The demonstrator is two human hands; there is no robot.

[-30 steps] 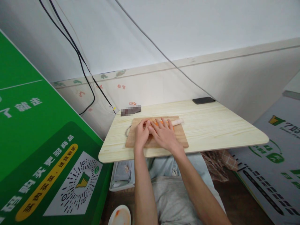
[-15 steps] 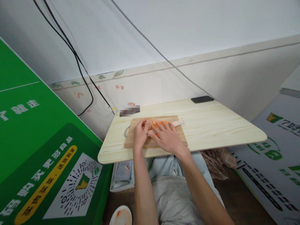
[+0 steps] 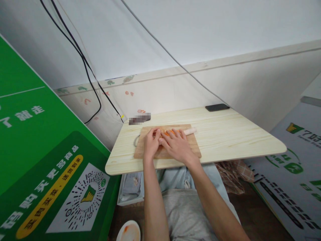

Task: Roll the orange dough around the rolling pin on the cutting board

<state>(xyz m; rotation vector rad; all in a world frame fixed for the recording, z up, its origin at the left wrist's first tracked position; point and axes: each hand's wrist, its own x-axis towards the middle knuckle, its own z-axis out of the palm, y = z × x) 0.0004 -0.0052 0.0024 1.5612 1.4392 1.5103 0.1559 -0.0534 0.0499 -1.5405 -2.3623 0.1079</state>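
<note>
A wooden cutting board (image 3: 168, 155) lies near the front edge of the table. My left hand (image 3: 151, 144) is at the board's left part, its fingers curled and thumb drawn in beside some orange material; what it grips is hidden. My right hand (image 3: 178, 147) lies palm down with fingers spread across something orange (image 3: 171, 132) on the board; its kind is mostly covered. From under the right fingers a pale, handle-like stick (image 3: 191, 131) points right. The right thumb reaches close to the left hand.
A black phone (image 3: 217, 107) rests at the table's (image 3: 235, 134) back right, a blurred dark item (image 3: 139, 118) at its back left. A metal loop (image 3: 135, 140) is at the board's left edge. Below left are a stained white bowl (image 3: 129, 231) and a box (image 3: 130, 189). Cables hang along the wall.
Less of the orange material shows, as my right fingers cover more of it. My left hand stays in nearly the same place. The view shifts slightly.
</note>
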